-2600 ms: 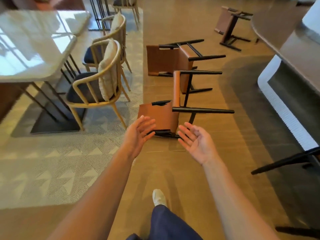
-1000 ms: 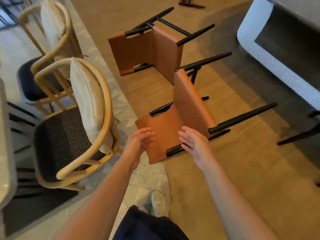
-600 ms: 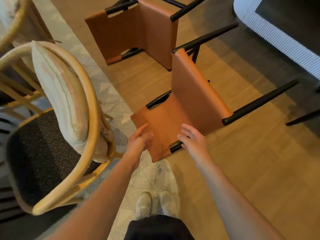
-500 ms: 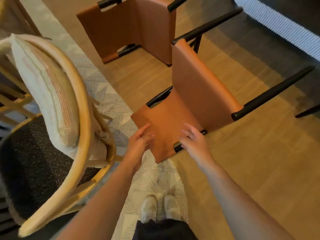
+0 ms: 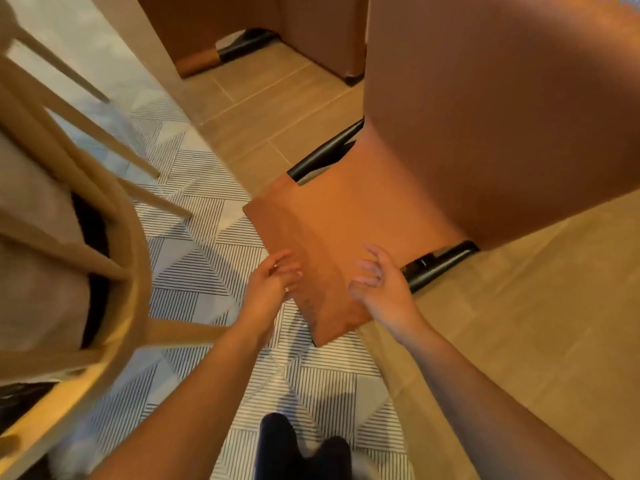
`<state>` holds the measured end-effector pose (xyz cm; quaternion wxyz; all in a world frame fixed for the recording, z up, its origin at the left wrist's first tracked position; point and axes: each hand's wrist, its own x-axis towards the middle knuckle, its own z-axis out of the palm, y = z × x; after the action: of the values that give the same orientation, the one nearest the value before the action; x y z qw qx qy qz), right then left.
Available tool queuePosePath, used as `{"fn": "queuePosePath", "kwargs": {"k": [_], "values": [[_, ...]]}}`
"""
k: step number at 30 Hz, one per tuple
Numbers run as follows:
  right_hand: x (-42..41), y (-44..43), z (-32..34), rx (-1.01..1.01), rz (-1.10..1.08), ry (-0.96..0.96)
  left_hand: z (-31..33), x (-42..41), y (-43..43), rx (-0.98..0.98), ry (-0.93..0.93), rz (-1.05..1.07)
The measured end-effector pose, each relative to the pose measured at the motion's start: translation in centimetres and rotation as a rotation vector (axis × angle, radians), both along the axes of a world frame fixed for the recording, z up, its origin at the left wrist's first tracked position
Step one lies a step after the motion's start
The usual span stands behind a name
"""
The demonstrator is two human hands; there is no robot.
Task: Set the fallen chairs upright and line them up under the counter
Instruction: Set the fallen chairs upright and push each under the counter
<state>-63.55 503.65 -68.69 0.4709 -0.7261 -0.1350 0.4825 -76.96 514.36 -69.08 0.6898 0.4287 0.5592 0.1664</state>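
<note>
The chair (image 5: 412, 161) lies tipped over on the floor (image 5: 526, 341) right in front of you, not yet upright. Its backrest (image 5: 339, 223) is a flat, smooth sheet of tan leather, squarish, with a worn, darker streak near its left edge. The near corner reaches over the rug (image 5: 207, 268). The seat (image 5: 491, 109), in the same leather but darker in shade, rises large at the upper right. Round black frame (image 5: 441, 263) tubes, matte, show on both sides where backrest and seat meet.

Your left hand (image 5: 272, 292) is at the left edge of the backrest, fingers bent and lying on the leather; the thumb is hidden, so you cannot tell whether it has closed on the edge. Your right hand (image 5: 386, 292) is at the right edge, just beside the black tube. Its fingers are half curled and spread a little, the thumb tip touching the leather face. Whether it truly clasps the edge cannot be told either.

A second chair (image 5: 249, 26) of the same tan leather and black tube lies beyond, at the top, also down. The floor is pale wood-look plank. The rug is flat-woven, white with fine black stripes in triangles. On the left, close and blurred, stands an armchair (image 5: 124, 244) of bent light wood with round spindles and a dark seat pad. Your dark trouser legs (image 5: 277, 441) show at the bottom, over the rug.
</note>
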Motion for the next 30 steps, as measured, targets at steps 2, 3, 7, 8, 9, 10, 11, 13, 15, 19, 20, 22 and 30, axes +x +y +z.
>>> {"fn": "queuePosePath", "kwargs": {"k": [2,3,7,8,9,10,11,13,15,19,20,22,30], "values": [[0.2,0.8,-3.7,0.018,0.011,-0.019,-3.4,0.1,0.6,0.004,-0.002,0.007],[0.1,1.2,-5.7,0.027,0.015,-0.019,-5.3,0.1,1.0,0.006,-0.004,0.018],[-0.4,3.0,-11.8,0.044,0.062,-0.074,-10.9,-0.2,2.2,0.022,0.007,-0.001],[-0.4,3.4,-13.1,0.055,0.072,-0.083,-12.0,-0.2,2.6,0.016,0.002,-0.003],[-0.4,3.8,-14.2,0.061,0.085,-0.097,-13.0,-0.1,3.1,0.01,-0.001,-0.004],[-0.5,4.4,-15.5,0.072,0.096,-0.116,-14.1,0.1,3.7,0.012,-0.002,0.001],[-0.4,4.7,-16.4,0.078,0.102,-0.124,-14.8,0.4,4.2,0.012,0.002,0.005],[-0.2,5.6,-18.0,0.098,0.108,-0.134,-16.1,0.9,5.1,0.013,0.011,0.027],[0.0,6.5,-19.4,0.108,0.116,-0.144,-17.2,1.4,5.8,-0.019,-0.026,0.08],[0.6,8.3,-21.3,0.13,0.123,-0.128,-18.2,2.6,7.2,-0.086,-0.098,0.105],[0.7,8.8,-21.7,0.139,0.133,-0.129,-18.5,2.8,7.7,-0.078,-0.101,0.089],[0.7,9.4,-22.2,0.143,0.138,-0.111,-18.9,3.0,8.2,-0.057,-0.087,0.076],[-0.5,9.7,-24.5,0.14,0.146,-0.119,-23.1,1.3,6.9,-0.078,0.018,0.163]]}}
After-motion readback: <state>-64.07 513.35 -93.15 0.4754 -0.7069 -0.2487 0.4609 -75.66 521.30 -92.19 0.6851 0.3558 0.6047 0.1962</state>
